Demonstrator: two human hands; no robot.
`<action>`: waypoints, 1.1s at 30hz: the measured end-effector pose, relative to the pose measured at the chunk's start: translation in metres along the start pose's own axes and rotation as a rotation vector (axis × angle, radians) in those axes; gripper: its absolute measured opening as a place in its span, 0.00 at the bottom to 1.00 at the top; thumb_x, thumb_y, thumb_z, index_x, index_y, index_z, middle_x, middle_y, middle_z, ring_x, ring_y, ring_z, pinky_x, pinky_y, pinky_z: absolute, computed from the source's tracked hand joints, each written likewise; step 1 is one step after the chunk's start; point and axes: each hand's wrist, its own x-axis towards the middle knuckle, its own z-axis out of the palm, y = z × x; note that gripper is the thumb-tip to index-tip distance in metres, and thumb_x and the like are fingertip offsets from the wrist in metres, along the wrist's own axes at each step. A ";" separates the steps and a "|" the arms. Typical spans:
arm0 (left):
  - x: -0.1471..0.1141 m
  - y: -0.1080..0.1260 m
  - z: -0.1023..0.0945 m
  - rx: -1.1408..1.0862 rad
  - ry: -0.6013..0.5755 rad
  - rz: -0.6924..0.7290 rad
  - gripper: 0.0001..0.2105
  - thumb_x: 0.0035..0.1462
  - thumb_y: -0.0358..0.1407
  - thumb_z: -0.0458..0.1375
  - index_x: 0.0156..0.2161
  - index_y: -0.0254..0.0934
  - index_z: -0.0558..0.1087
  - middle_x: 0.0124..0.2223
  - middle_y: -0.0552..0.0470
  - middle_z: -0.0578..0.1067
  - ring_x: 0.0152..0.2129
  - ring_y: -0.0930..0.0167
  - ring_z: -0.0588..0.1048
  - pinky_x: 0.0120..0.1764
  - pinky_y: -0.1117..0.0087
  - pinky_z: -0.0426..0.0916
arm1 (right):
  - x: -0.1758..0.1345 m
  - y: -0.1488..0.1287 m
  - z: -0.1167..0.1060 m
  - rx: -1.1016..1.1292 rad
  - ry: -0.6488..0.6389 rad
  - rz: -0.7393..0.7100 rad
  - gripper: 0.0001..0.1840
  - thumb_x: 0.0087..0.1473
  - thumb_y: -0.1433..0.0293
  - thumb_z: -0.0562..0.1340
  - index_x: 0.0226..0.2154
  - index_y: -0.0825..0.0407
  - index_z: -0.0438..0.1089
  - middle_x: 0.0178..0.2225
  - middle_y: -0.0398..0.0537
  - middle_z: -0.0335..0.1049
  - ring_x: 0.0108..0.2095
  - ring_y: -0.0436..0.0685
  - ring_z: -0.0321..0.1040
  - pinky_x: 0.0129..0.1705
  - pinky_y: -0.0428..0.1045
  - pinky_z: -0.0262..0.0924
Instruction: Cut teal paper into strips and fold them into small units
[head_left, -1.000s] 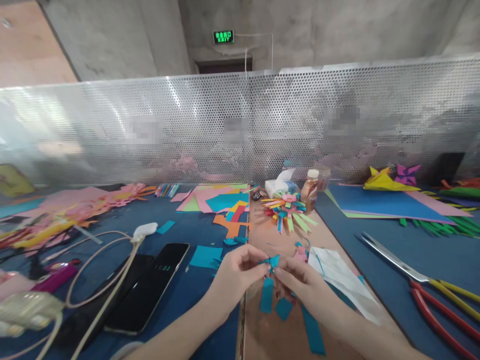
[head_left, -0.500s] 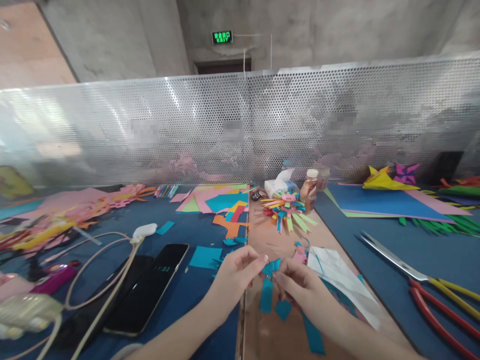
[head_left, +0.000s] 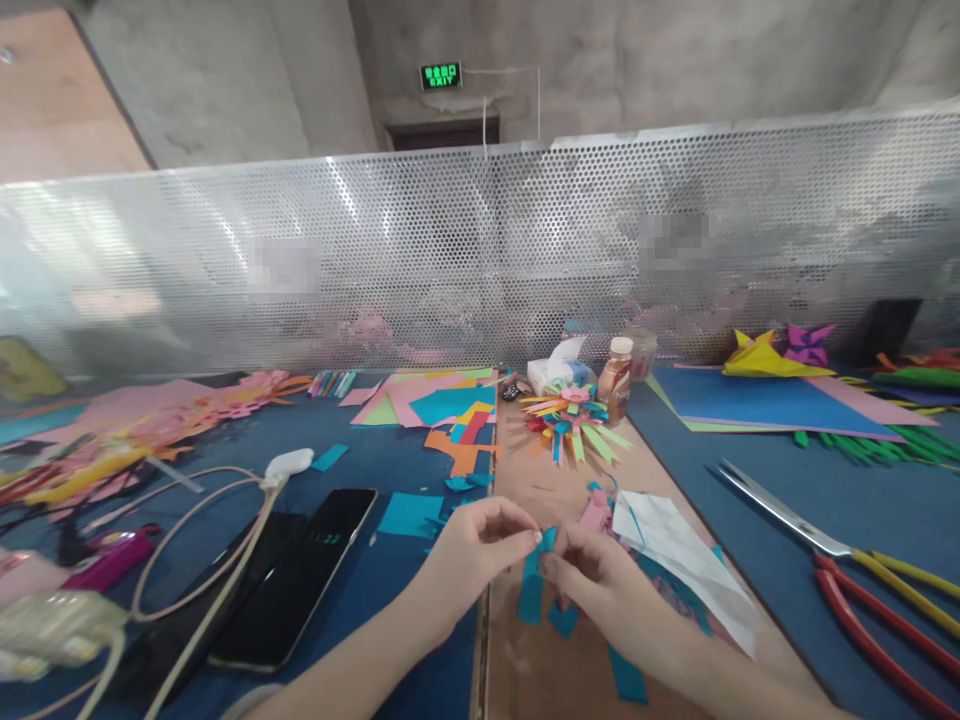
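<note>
A small piece of blue paper (head_left: 548,541) is pinched between my two hands, over the brown strip of the table. My left hand (head_left: 480,560) grips its left side between thumb and forefinger. On its right side, the fingers of my right hand (head_left: 592,575) are closed, hiding part of it. Below lie a blue paper strip (head_left: 531,596), a smaller blue scrap (head_left: 562,620) and another blue strip (head_left: 628,676) partly under my right forearm. Just beyond my right hand are a pink paper scrap (head_left: 597,511) and a crumpled white tissue (head_left: 686,560).
Scissors (head_left: 825,550) with red and yellow handles lie at right. A phone (head_left: 300,580) and a white charger (head_left: 289,465) with cable are at left. Farther back stand a colourful paper flower (head_left: 574,420), a bottle (head_left: 616,380) and a tissue pack (head_left: 551,374). A perforated metal panel (head_left: 420,260) borders the table.
My hands have drawn closer together, and less of the blue paper shows between them. My left fingertips have shifted slightly right. The things on the table lie as before.
</note>
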 end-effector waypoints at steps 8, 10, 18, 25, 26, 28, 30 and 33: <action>0.000 0.000 -0.002 -0.024 0.029 -0.024 0.06 0.43 0.35 0.58 0.25 0.33 0.70 0.24 0.53 0.71 0.22 0.74 0.67 0.26 0.75 0.59 | 0.001 -0.008 0.000 0.071 -0.005 0.075 0.18 0.53 0.59 0.51 0.20 0.53 0.57 0.18 0.39 0.58 0.18 0.45 0.53 0.21 0.42 0.48; 0.000 0.000 -0.002 -0.019 0.026 -0.014 0.05 0.43 0.34 0.58 0.25 0.33 0.70 0.24 0.53 0.71 0.22 0.75 0.67 0.26 0.75 0.59 | 0.001 -0.010 0.000 0.069 -0.008 0.087 0.15 0.51 0.60 0.54 0.20 0.53 0.57 0.18 0.38 0.59 0.19 0.46 0.55 0.22 0.42 0.49; 0.000 -0.001 0.001 0.031 -0.002 0.021 0.04 0.43 0.33 0.57 0.24 0.33 0.69 0.23 0.54 0.70 0.20 0.75 0.66 0.25 0.75 0.59 | 0.002 -0.009 0.001 0.065 -0.025 0.101 0.12 0.48 0.63 0.57 0.22 0.54 0.59 0.18 0.39 0.57 0.21 0.47 0.57 0.23 0.43 0.52; 0.001 -0.002 0.000 -0.002 -0.052 -0.002 0.08 0.43 0.37 0.58 0.25 0.33 0.68 0.22 0.56 0.68 0.19 0.76 0.65 0.24 0.76 0.59 | 0.002 -0.004 0.000 0.078 -0.005 0.070 0.12 0.47 0.64 0.57 0.21 0.54 0.59 0.17 0.38 0.57 0.20 0.47 0.56 0.22 0.42 0.52; 0.001 -0.002 0.000 -0.009 -0.057 -0.011 0.08 0.44 0.38 0.57 0.25 0.33 0.68 0.22 0.56 0.67 0.18 0.77 0.64 0.24 0.76 0.59 | 0.002 -0.004 0.000 0.073 -0.012 0.059 0.12 0.48 0.64 0.57 0.21 0.54 0.59 0.18 0.38 0.58 0.21 0.47 0.57 0.23 0.42 0.52; 0.001 -0.002 0.000 -0.033 -0.070 -0.031 0.09 0.45 0.39 0.56 0.25 0.33 0.67 0.22 0.56 0.66 0.18 0.77 0.64 0.23 0.75 0.58 | 0.001 -0.003 -0.001 0.070 -0.036 0.041 0.12 0.48 0.64 0.56 0.21 0.54 0.58 0.19 0.39 0.59 0.21 0.47 0.58 0.23 0.42 0.52; 0.002 -0.002 0.000 -0.055 -0.092 -0.046 0.10 0.46 0.40 0.55 0.25 0.33 0.67 0.23 0.56 0.66 0.17 0.77 0.63 0.23 0.75 0.58 | 0.001 -0.004 -0.001 0.080 -0.052 0.037 0.12 0.49 0.63 0.56 0.22 0.54 0.58 0.20 0.39 0.59 0.21 0.48 0.58 0.23 0.42 0.53; 0.002 -0.003 0.000 -0.071 -0.131 -0.072 0.10 0.48 0.40 0.53 0.25 0.34 0.66 0.22 0.57 0.65 0.16 0.77 0.63 0.22 0.76 0.57 | 0.000 -0.004 -0.003 0.080 -0.036 0.047 0.13 0.49 0.61 0.55 0.23 0.54 0.59 0.19 0.39 0.58 0.21 0.47 0.58 0.23 0.42 0.53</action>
